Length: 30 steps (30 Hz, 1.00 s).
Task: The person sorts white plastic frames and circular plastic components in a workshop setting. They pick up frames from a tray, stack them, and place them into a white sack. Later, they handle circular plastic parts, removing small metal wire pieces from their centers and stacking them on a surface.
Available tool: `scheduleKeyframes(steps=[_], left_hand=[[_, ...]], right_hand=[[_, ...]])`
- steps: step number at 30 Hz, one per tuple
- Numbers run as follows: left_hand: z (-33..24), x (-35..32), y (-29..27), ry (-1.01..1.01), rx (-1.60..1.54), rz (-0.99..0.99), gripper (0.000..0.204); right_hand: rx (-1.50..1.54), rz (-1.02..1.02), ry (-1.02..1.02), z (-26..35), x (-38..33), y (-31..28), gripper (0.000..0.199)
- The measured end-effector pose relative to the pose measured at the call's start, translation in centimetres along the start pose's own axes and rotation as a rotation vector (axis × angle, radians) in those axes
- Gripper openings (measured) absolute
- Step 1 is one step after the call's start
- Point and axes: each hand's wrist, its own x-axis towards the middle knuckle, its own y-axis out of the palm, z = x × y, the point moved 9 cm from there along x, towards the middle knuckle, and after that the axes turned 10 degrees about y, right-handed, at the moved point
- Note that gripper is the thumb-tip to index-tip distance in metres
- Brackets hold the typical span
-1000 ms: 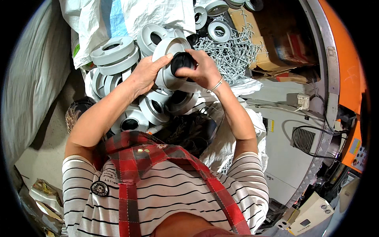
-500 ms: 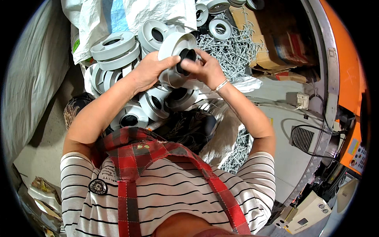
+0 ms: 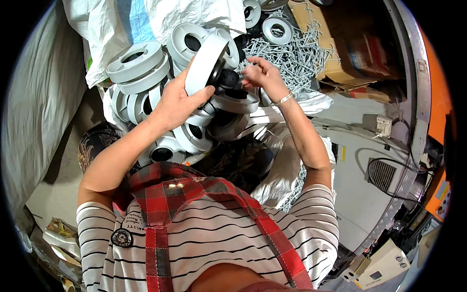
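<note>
My left hand point(image 3: 176, 101) grips a light-grey round plastic ring point(image 3: 206, 67), tipped on edge with its rim toward me. A rounded black piece point(image 3: 227, 78) shows at its right side; I cannot tell how it is fixed there. Just right of it, my right hand point(image 3: 268, 81) is off the ring, with fingers loosely curled and apart and nothing visible in them. Behind that hand spreads a heap of silver screws point(image 3: 299, 58). More grey rings point(image 3: 135, 61) lie piled around and beneath the held one, several with dark centres.
A white woven sack point(image 3: 180, 14) with a blue stripe lies at the back. Open cardboard point(image 3: 333, 61) borders the screws on the right. Beyond stand a grey metal cabinet point(image 3: 352, 180) with a black cable and an orange machine point(image 3: 440, 112). A grey sheet point(image 3: 36, 92) hangs at left.
The held ring has turned from showing its face to standing edge-on. My right hand has come away from its black centre toward the right.
</note>
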Motion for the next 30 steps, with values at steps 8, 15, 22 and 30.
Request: scheduleKeyframes(steps=[8,15,22,30], left_hand=[[3.7,0.7,1.1,-0.289,-0.515,0.009,0.036],[4.1,1.1,1.5,-0.186,-0.418,0.027,0.038],[3.6,1.0,1.1,-0.143,-0.124,0.130,0.032],[4.0,1.0,2.4,-0.323,-0.576,0.127,0.034]], right_hand=[[-0.736,0.019,-0.573,3.7,-2.9,7.7,0.082],[-0.540,-0.074,-0.315,4.3,-2.7,5.8,0.075],[-0.619,-0.132,-0.367,3.5,-2.4,5.9,0.081],[-1.006,-0.034,-0.883,5.3,-5.6,7.1,0.076]])
